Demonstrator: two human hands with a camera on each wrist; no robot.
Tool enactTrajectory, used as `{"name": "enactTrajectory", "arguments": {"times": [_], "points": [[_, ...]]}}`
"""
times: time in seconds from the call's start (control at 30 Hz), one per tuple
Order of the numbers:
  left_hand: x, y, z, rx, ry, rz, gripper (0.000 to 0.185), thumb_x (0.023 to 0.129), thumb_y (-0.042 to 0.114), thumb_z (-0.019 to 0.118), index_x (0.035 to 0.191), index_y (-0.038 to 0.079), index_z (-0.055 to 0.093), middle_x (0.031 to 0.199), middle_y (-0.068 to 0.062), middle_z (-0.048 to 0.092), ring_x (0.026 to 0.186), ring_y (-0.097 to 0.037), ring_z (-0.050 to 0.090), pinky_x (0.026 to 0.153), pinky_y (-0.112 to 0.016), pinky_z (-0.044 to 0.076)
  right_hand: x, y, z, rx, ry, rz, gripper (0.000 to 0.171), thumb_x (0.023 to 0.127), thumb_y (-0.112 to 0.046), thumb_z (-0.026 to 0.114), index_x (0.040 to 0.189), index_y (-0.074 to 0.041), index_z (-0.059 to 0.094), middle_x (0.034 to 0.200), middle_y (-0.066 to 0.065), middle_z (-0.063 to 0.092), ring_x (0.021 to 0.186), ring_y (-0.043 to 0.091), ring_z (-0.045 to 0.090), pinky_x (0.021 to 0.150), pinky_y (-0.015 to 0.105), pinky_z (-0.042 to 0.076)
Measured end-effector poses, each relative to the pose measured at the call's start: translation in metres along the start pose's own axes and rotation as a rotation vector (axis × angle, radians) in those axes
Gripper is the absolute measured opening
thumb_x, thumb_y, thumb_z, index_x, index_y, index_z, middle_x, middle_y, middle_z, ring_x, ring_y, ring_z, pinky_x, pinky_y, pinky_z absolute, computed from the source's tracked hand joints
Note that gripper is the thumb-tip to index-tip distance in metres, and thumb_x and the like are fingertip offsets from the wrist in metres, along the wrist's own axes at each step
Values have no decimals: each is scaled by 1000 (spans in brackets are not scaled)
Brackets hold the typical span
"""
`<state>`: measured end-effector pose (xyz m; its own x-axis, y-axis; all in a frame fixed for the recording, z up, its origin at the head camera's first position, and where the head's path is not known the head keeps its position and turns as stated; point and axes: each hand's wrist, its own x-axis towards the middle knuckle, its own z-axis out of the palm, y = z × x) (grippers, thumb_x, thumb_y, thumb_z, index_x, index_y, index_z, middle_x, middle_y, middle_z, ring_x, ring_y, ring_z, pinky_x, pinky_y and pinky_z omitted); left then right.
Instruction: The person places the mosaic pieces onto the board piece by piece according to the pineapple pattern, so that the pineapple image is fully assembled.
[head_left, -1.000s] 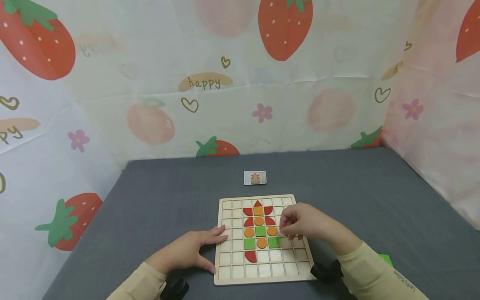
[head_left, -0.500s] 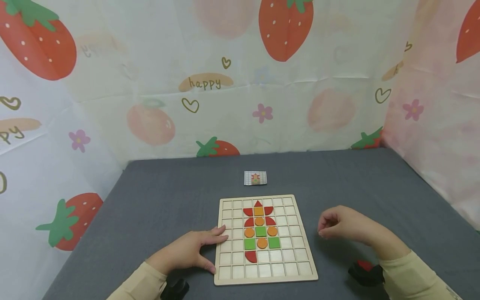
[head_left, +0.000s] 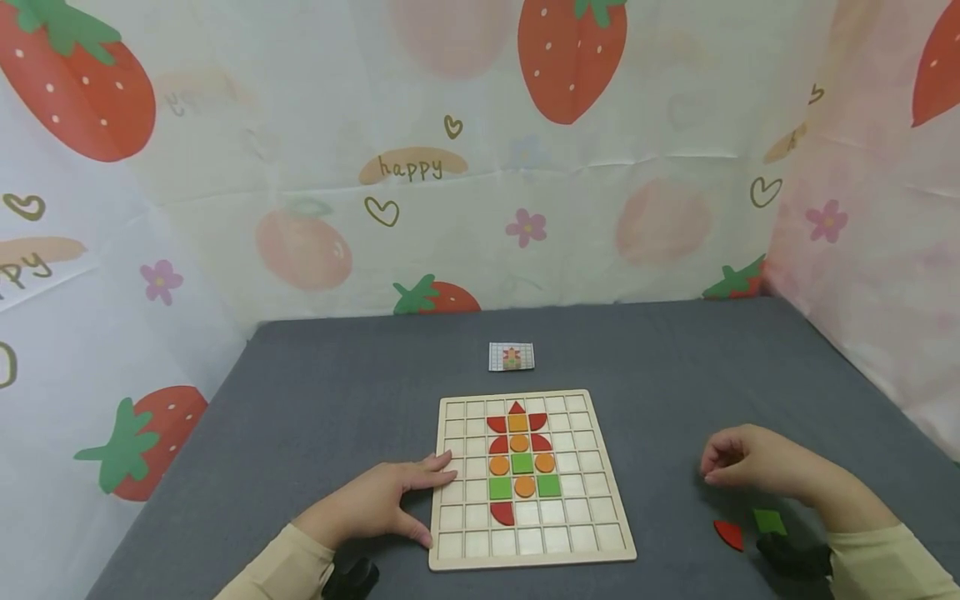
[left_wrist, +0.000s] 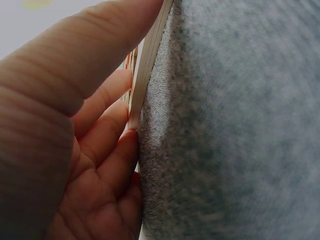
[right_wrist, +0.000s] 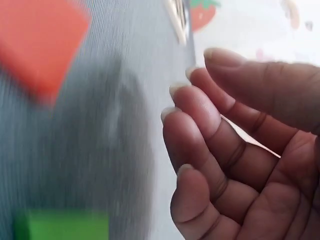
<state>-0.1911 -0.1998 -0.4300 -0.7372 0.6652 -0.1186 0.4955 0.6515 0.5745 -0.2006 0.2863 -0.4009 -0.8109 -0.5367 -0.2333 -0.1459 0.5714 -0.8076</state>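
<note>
The wooden grid board (head_left: 529,481) lies flat on the grey felt surface (head_left: 337,400), long axis running away. Left hand (head_left: 375,500) rests flat against its left edge; right hand (head_left: 757,458) hovers right of it, loosely curled, empty, above a red piece (head_left: 729,534).

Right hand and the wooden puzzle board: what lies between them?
Head view: only bare grey tablecloth separates the right hand from the wooden board; nothing sits there.
</note>
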Motion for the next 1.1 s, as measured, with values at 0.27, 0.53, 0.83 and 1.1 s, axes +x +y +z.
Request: {"name": "enactTrajectory", "arguments": {"times": [0.27,0.53,0.83,1.1], "points": [[-1,1,-1,0,1,1,85,54,52,70,129,26,41,138,7,29,124,-11,28,97,-34,29,-17,23,-14,67,-108,-52,20,79,-13,62,87,5,56,74,4,58,65,9,55,54,28,45],[0,1,0,8,4,-6,85,54,54,69,130,27,41,138,8,29,124,-10,28,97,-34,29,-27,34,-20,39,-197,-51,21,74,-12,66,84,3,55,66,-4,52,57,3,48,47,25,41],[0,-2,0,21,8,9,85,54,54,69,130,27,40,138,8,28,124,-10,27,97,-34,29,-30,39,-20,9,-204,-19,25,70,-14,69,80,2,51,62,-6,45,53,2,42,43,23,34],[0,-2,0,12,7,11,85,54,53,69,130,27,41,138,7,29,124,-10,28,96,-34,29,-31,33,-18,37,-218,-32,24,71,-10,66,74,5,48,59,-8,43,51,1,38,42,22,33]]}}
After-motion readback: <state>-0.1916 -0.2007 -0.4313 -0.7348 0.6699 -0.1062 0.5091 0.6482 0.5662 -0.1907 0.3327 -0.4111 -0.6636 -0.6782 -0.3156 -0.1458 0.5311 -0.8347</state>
